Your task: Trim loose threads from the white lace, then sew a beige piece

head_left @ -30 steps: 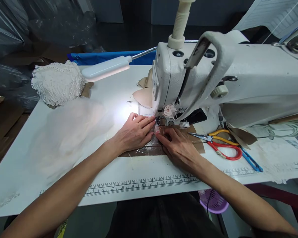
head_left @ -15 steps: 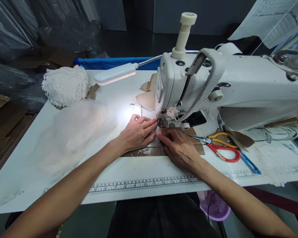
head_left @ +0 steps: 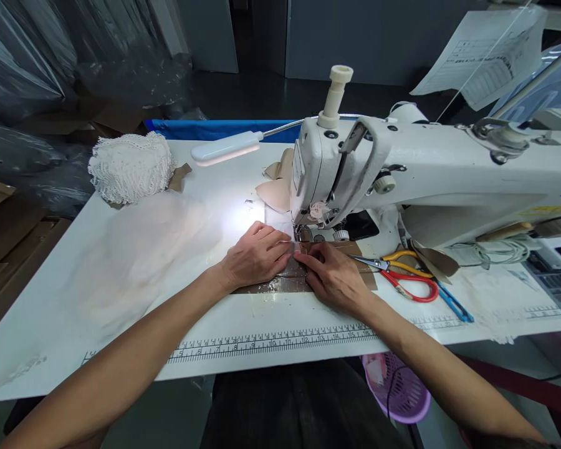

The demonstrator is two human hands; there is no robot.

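Observation:
A strip of thin, pale fabric lies beneath the needle area of the white sewing machine. My left hand rests flat on the work just left of the presser foot, fingers stretched toward it. My right hand is closed, thumb and forefinger pinching the fabric's near edge in front of the foot. Under both hands is a brown taped sheet. The fingers hide most of the fabric, and its full shape cannot be made out.
Red-handled scissors and yellow-handled ones lie right of my right hand, by a blue tool. Sheer fabric is heaped at left, before a lace pile. A lamp overhangs the table; a purple basket is below.
The view has shifted, so the machine appears lower and slightly left. Both hands stay by the presser foot on the fabric, with barely any change in their pose.

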